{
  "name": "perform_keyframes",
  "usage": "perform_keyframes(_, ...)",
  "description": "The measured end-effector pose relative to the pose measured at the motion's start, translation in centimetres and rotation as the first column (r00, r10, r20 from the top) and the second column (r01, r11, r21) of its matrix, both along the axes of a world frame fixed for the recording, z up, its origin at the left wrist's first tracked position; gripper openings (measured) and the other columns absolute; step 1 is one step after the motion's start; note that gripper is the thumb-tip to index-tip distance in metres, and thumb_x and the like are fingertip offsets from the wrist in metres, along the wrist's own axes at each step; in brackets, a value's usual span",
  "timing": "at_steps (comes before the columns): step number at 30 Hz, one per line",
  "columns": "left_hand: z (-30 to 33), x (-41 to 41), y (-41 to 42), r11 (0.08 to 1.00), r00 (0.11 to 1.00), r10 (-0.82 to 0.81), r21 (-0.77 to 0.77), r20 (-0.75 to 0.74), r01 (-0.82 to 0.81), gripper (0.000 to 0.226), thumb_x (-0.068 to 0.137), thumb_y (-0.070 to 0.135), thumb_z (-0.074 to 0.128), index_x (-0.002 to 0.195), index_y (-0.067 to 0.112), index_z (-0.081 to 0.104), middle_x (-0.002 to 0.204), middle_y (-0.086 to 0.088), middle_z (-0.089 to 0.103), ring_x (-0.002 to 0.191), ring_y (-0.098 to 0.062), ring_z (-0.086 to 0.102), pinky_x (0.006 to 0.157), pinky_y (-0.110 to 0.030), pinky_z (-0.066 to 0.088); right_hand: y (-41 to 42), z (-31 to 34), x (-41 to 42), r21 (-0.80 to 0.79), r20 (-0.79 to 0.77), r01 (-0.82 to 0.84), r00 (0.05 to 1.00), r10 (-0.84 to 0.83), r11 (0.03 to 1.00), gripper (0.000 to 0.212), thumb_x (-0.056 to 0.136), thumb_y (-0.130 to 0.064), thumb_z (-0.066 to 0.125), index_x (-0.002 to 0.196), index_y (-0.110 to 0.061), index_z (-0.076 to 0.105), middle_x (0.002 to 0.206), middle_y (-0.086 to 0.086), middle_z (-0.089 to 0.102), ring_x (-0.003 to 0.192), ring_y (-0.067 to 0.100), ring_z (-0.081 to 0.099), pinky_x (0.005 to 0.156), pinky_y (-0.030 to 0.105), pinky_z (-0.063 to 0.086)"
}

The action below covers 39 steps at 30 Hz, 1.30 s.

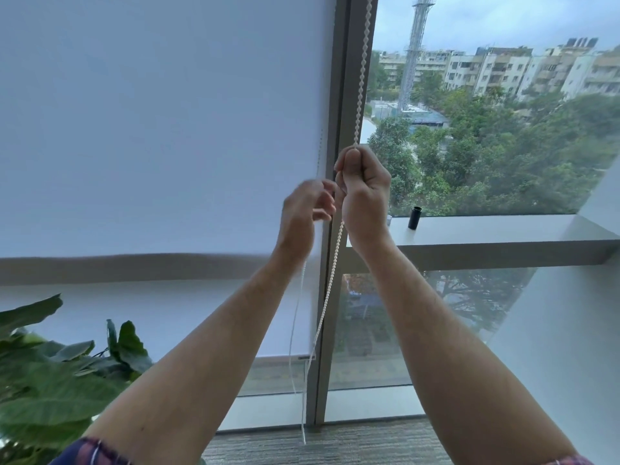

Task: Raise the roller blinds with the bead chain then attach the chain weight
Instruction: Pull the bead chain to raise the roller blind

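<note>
A white roller blind [161, 135] covers the left window, its bottom bar [307, 358] low near the floor. A white bead chain [362, 62] hangs in front of the grey window frame. My right hand [364, 193] is shut around the chain at chest height, thumb on top. The chain continues below the fist [330, 280] and loops down toward the floor. My left hand [307, 209] is blurred just left of the right hand, fingers curled by the other strand of the chain. A black cylinder, likely the chain weight [415, 218], stands upright on the sill to the right.
A large-leafed green plant [57, 374] fills the lower left corner. The grey window frame post [335, 297] runs vertically between the panes. A white sill ledge [503, 229] spans the right window. Grey carpet [335, 444] lies below. A white wall [570, 330] closes the right side.
</note>
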<state>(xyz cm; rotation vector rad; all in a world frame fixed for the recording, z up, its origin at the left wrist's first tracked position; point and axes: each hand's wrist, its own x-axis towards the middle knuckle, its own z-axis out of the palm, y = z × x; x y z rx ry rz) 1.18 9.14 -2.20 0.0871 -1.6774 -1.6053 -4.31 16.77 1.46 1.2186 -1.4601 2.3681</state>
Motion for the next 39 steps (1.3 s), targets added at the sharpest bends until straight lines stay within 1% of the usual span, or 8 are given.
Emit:
perform_keyframes(6,7.9,0.0,1.4,0.99,0.973,-0.141,-0.014,-0.182,0.141,0.039,0.102,0.035,0.037,0.101,0.01,0.066,0.077,-0.002,0.066,0.076,-0.019,0.063,0.073,-0.033,0.05,-0.5,-0.6,0.2,0.011,0.022,-0.049,0.999,0.049,0.999,0.035,0.101,-0.021,0.047,0.069,-0.029,0.057,0.06,-0.019,0.046,0.053,0.006,0.035,0.051,0.027,0.031)
perform_keyframes(10,10.5,-0.4,2.5,0.975,0.954,-0.219,-0.092,-0.203,0.204,0.034,0.108,0.024,0.035,0.104,0.003,0.062,0.067,-0.007,0.05,0.054,-0.017,0.05,0.05,-0.026,0.042,-0.6,-2.1,-0.1,0.053,0.037,-0.033,0.999,0.031,0.998,0.042,0.103,-0.021,0.046,0.064,-0.034,0.055,0.055,-0.02,0.039,0.053,0.005,0.029,0.051,0.03,0.023)
perform_keyframes(13,9.7,-0.8,2.8,0.974,0.958,-0.224,-0.076,-0.178,0.213,0.033,0.108,0.02,0.035,0.091,0.007,0.06,0.054,0.005,0.031,0.041,-0.009,0.024,0.039,-0.021,0.022,-0.3,-3.7,-0.2,0.086,0.02,-0.007,1.0,0.006,0.996,0.043,0.102,-0.019,0.045,0.063,-0.036,0.051,0.055,-0.021,0.038,0.053,0.004,0.029,0.05,0.03,0.023)
perform_keyframes(20,3.5,-0.8,2.5,0.995,0.986,-0.058,-0.088,-0.154,0.045,0.033,0.104,0.021,0.04,0.075,0.018,0.054,0.049,0.006,0.032,0.04,-0.01,0.025,0.039,-0.029,0.018,1.2,-8.3,-0.2,0.331,0.045,-0.038,0.999,0.024,0.943,0.035,0.097,-0.021,0.048,0.063,-0.027,0.046,0.052,-0.011,0.042,0.049,0.013,0.034,0.049,0.031,0.029)
perform_keyframes(24,1.3,-0.5,1.4,0.995,0.996,0.023,-0.095,-0.089,-0.031,0.031,0.101,0.018,0.042,0.073,0.019,0.054,0.05,0.003,0.035,0.043,-0.01,0.03,0.041,-0.03,0.021,2.1,-8.1,-0.5,0.41,0.066,-0.07,0.997,0.047,0.909,0.043,0.098,-0.044,0.047,0.091,-0.005,0.064,0.074,0.022,0.064,0.062,0.023,0.063,0.058,0.045,0.053)
perform_keyframes(28,1.0,-0.4,0.9,0.996,0.997,0.006,-0.091,-0.082,-0.013,0.033,0.1,0.006,0.04,0.071,0.017,0.053,0.049,0.014,0.049,0.044,0.002,0.041,0.045,-0.012,0.035,1.6,-4.0,-1.2,0.307,0.089,0.031,0.994,-0.061,0.951,0.048,0.1,-0.041,0.04,0.113,-0.001,0.064,0.096,0.023,0.068,0.085,0.025,0.067,0.079,0.043,0.059)
perform_keyframes(33,1.0,-1.1,1.8,0.993,0.996,0.024,-0.112,-0.082,-0.033,0.039,0.103,0.012,0.041,0.067,0.022,0.05,0.049,0.01,0.042,0.045,-0.011,0.033,0.044,-0.025,0.027,0.0,3.6,-0.6,0.115,0.028,0.003,1.0,-0.006,0.993,0.03,0.104,-0.03,0.04,0.108,-0.009,0.062,0.083,0.008,0.064,0.068,0.017,0.063,0.063,0.034,0.056)
perform_keyframes(39,0.8,-1.3,2.3,0.997,0.998,0.003,-0.078,-0.064,-0.008,0.05,0.101,0.009,0.041,0.061,0.035,0.053,0.047,0.011,0.037,0.043,-0.005,0.028,0.042,-0.02,0.024,-1.7,8.7,0.6,0.065,0.024,-0.033,0.999,0.031,0.997,0.035,0.106,-0.017,0.035,0.077,-0.017,0.055,0.054,-0.009,0.037,0.044,0.006,0.027,0.04,0.021,0.023)
